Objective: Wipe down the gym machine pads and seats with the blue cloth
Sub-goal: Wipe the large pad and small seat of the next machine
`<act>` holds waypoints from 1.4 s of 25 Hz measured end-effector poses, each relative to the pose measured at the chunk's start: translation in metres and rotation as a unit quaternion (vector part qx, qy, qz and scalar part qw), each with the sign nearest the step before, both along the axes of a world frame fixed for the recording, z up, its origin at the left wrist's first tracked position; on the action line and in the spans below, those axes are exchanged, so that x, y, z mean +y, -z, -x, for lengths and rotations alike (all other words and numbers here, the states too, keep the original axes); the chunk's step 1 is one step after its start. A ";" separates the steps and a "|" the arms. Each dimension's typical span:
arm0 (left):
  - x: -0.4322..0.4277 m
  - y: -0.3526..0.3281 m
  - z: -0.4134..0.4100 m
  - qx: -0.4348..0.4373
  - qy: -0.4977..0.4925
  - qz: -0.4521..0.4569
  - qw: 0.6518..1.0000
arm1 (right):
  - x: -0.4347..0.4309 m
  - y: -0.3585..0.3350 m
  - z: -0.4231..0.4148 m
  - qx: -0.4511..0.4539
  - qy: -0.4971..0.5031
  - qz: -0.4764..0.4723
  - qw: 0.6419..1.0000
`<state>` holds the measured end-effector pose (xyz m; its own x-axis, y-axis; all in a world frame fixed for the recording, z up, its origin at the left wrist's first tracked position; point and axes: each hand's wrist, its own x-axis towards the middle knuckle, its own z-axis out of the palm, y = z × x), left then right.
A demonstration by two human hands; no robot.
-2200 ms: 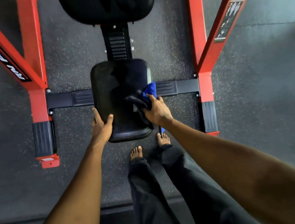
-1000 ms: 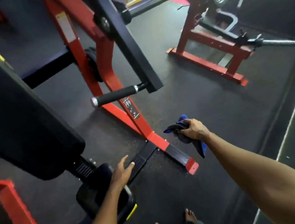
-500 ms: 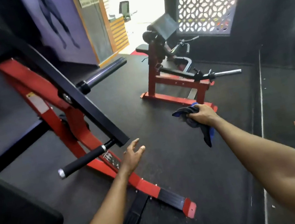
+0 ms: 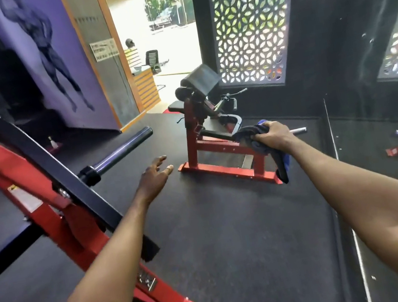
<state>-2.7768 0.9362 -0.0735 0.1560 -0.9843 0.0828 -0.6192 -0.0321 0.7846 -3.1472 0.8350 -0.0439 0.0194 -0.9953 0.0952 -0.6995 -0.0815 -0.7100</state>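
Two hands out front: right hand point(image 4: 273, 135) fisted around the bunched blue cloth point(image 4: 256, 138), its tail hanging down; left hand point(image 4: 155, 175) spread, empty. Straight ahead, beyond the cloth hand, stands the red-framed curl bench with its tilted black arm pad point(image 4: 202, 79) and black seat point(image 4: 175, 106), well apart across bare floor. Right hand looks nearer, so likely leads.

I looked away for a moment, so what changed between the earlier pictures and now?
The left hand let go of the black seat pad and now hangs open. The view swung up toward the red-framed bench with black pads ahead. The right hand still grips the blue cloth.
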 end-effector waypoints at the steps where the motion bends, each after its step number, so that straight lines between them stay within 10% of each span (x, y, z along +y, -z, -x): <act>1: -0.017 -0.008 -0.006 -0.004 0.004 0.010 1.000 | -0.012 -0.007 0.000 -0.005 0.006 0.009 1.000; 35: -0.679 -0.098 -0.068 -0.049 -0.047 0.068 0.995 | -0.674 -0.070 -0.058 -0.059 -0.036 0.067 0.995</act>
<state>-2.7086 0.2574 0.0245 0.2311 -0.9443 0.2345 -0.6929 0.0095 0.7210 -3.0888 0.1614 0.0257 0.0715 -0.9697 0.2335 -0.6002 -0.2288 -0.7664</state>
